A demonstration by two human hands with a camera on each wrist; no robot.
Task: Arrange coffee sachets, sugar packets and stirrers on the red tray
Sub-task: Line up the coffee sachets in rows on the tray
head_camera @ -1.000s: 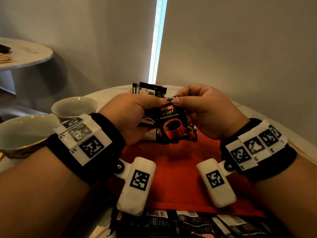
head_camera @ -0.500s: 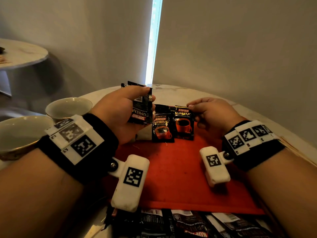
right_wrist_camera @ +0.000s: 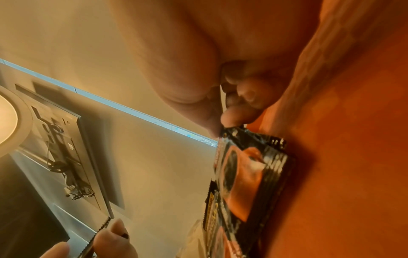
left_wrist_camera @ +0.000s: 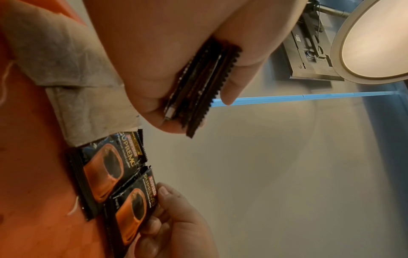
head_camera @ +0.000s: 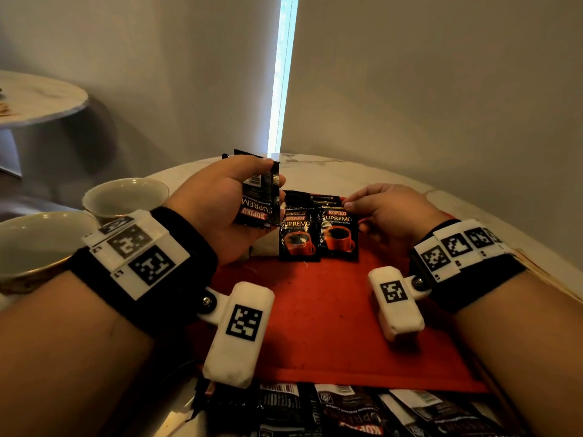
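The left hand (head_camera: 220, 209) is hanging in the upper middle of the head view, raised above the surface, with its palm turned to the right and its thumb and fingers curling around a small stack of sachets (head_camera: 260, 200). The right hand (head_camera: 389, 216) is lying lower, right of the centre, knuckles up, and its thumb and forefinger are pinching the top corner of the right sachet (head_camera: 339, 234). Both forearms are entering from the lower corners of the frame, each one wearing a black wrist band with white marker blocks.
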